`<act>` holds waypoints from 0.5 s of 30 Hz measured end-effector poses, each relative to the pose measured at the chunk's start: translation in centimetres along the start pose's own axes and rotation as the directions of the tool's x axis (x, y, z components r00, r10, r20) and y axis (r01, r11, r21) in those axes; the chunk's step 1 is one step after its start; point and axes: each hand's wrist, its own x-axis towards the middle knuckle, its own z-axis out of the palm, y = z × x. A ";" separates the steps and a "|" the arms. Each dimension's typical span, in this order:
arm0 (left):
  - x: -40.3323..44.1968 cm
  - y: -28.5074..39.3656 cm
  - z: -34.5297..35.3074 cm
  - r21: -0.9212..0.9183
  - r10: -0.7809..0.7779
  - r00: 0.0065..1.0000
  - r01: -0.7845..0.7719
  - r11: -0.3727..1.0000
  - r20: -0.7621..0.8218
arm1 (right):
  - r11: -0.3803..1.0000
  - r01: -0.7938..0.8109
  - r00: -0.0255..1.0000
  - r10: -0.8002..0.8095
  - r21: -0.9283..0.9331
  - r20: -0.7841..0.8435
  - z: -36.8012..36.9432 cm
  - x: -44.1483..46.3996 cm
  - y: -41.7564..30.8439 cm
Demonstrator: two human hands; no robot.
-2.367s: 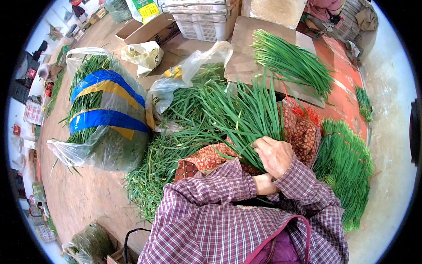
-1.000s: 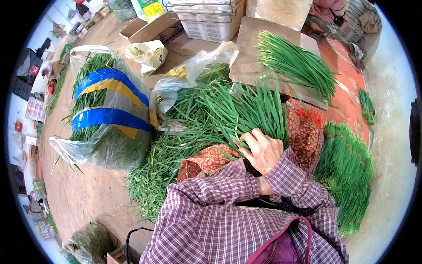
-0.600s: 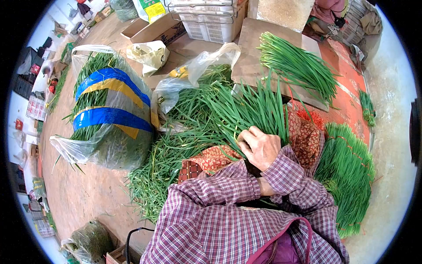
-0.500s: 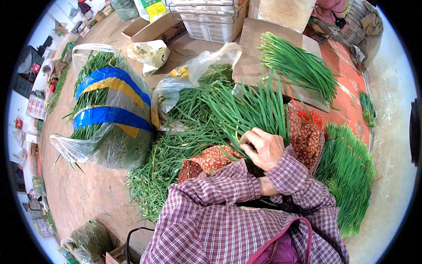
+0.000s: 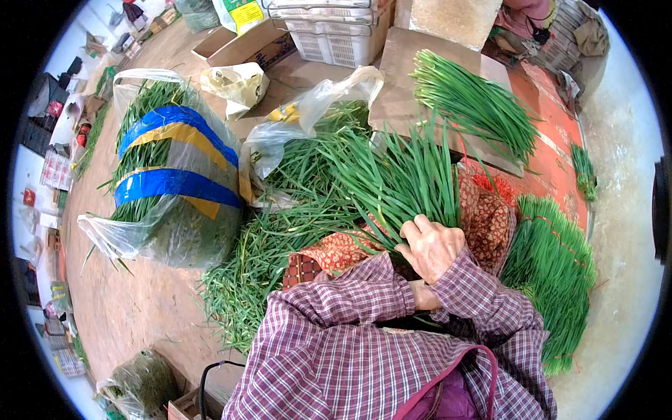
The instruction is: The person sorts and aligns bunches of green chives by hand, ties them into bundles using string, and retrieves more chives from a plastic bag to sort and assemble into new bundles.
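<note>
A loose bunch of green chives (image 5: 420, 178) fans out upward over my lap. My right hand (image 5: 432, 248) is closed at the bunch's lower part, its fingers curled over the leaves. Crossing underneath, my left arm shows only a strip of wrist, the left hand (image 5: 425, 296) being mostly hidden below the right one; its fingers do not show. A patterned red-brown cloth (image 5: 484, 227) lies under the bunch. To the left spreads a heap of loose chives (image 5: 280, 238), partly in an opened clear plastic bag (image 5: 343, 91).
Neat chives (image 5: 476, 105) lie on cardboard (image 5: 402, 84) ahead. Tied bundles (image 5: 553, 280) stand at my right, beside red strings (image 5: 493, 183). A taped bag of greens (image 5: 175, 175) sits at left. White crates (image 5: 329, 42) and a cardboard box (image 5: 245, 47) are at the back.
My right hand has moved slightly right and down along the bunch. The leaves around it have shifted a little; the left arm stays in place.
</note>
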 end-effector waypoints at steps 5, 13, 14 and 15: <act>-0.2 -0.1 -0.2 -0.001 0.003 1.000 -0.003 1.000 0.003 | 1.000 -0.009 1.000 0.009 -0.014 0.010 0.4 -0.1 0.1; -0.6 -0.1 -0.2 0.003 0.011 1.000 -0.011 1.000 0.007 | 0.996 0.005 1.000 -0.003 0.094 -0.024 0.1 -0.4 0.7; -0.7 -0.1 -0.2 0.003 0.013 1.000 -0.013 1.000 0.008 | 0.996 0.004 1.000 -0.001 0.094 -0.025 0.0 -0.5 0.8; -0.7 -0.1 -0.2 0.006 0.015 1.000 -0.015 1.000 0.008 | 0.991 0.052 0.998 -0.047 0.123 -0.046 -0.1 -0.7 0.9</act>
